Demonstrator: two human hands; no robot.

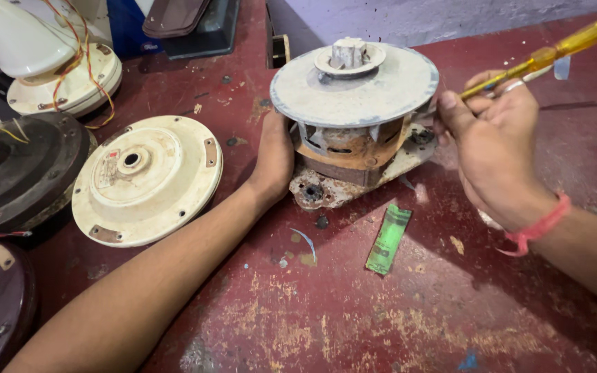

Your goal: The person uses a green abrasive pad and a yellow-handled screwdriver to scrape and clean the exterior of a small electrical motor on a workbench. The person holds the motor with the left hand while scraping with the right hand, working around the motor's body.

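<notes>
On the scuffed red worktop (pixel 354 318) a rusty electric motor (pixel 354 131) stood near the far edge, its wide grey pulley disc (pixel 361 86) uppermost and its corroded base plate (pixel 326 186) flat on the surface. The left hand (pixel 274 159) braced the motor's near-left side, fingers curled against the housing and mostly hidden behind it. The right hand (pixel 492 148) had its fingers pinched around a yellow-handled screwdriver (pixel 554 48), whose tip was hidden behind the thumb at the motor's right flank. With only one palm steadying so top-heavy a piece, a hard push probably could have tipped or skidded it. The blade seemed likely to slip off a rusted screw and jab the bracing hand. A cream fan cover (pixel 148 181) lay well to the left, and a green wrapper (pixel 388 238) lay just in front of the motor.
</notes>
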